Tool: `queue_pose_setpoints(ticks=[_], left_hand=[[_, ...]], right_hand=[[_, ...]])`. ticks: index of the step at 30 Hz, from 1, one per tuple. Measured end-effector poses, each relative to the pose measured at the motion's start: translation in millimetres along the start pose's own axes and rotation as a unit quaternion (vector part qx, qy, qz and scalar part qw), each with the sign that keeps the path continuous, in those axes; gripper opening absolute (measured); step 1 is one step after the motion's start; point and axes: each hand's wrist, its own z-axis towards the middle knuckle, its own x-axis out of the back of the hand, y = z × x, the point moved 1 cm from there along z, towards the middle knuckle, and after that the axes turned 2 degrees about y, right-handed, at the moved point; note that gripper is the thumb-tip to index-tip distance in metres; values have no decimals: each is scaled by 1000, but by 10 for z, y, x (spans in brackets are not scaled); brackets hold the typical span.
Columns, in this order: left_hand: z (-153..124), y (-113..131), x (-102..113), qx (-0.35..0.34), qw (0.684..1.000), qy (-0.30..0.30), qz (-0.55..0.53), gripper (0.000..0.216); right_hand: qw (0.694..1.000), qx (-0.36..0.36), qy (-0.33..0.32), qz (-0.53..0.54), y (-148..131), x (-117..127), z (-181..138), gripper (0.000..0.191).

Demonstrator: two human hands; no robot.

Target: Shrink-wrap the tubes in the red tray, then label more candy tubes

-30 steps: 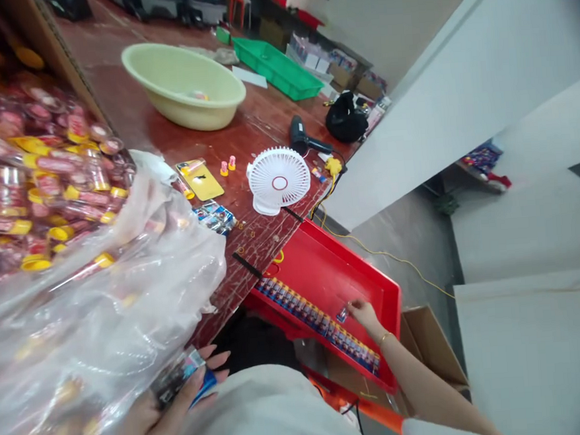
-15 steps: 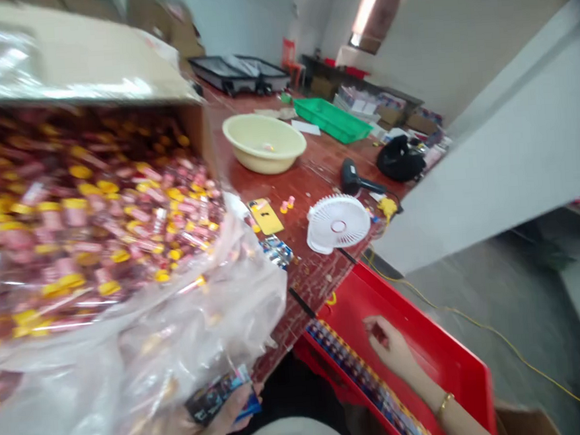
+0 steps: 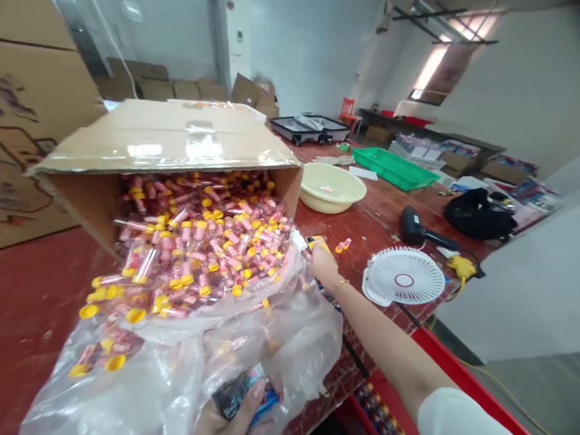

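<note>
My left hand (image 3: 225,429) is at the bottom edge, closed on a small stack of dark and blue cards (image 3: 243,393), pressed against the clear plastic bag (image 3: 181,371). My right hand (image 3: 324,265) is stretched out over the red table to the bag's right edge, beside a yellow card (image 3: 317,242). Its fingers are hidden behind the hand and the bag. The bag spills from a cardboard box (image 3: 165,140) lying on its side and is full of clear tubes with yellow caps (image 3: 203,250).
A white desk fan (image 3: 403,279) lies right of my arm, with two small pink pieces (image 3: 344,245), a black heat gun (image 3: 420,231), a black bag (image 3: 473,214), a cream bowl (image 3: 332,187) and a green tray (image 3: 398,168) behind. A red tray (image 3: 461,391) hangs below the table edge.
My right hand has left the red tray and reached up over the table to the bag's right edge. The view has swung up and left. My left hand still holds the cards.
</note>
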Motion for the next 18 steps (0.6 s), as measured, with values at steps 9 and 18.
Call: queue_pose_setpoints(ticks=[9, 18], left_hand=[[66, 22, -32, -29, 998, -15, -49, 36], [55, 14, -82, -62, 997, -43, -14, 29]], right_hand=[[937, 55, -135, 317, -284, 585, -1071, 36], [878, 298, -231, 296, -1015, 621, -1372, 6]])
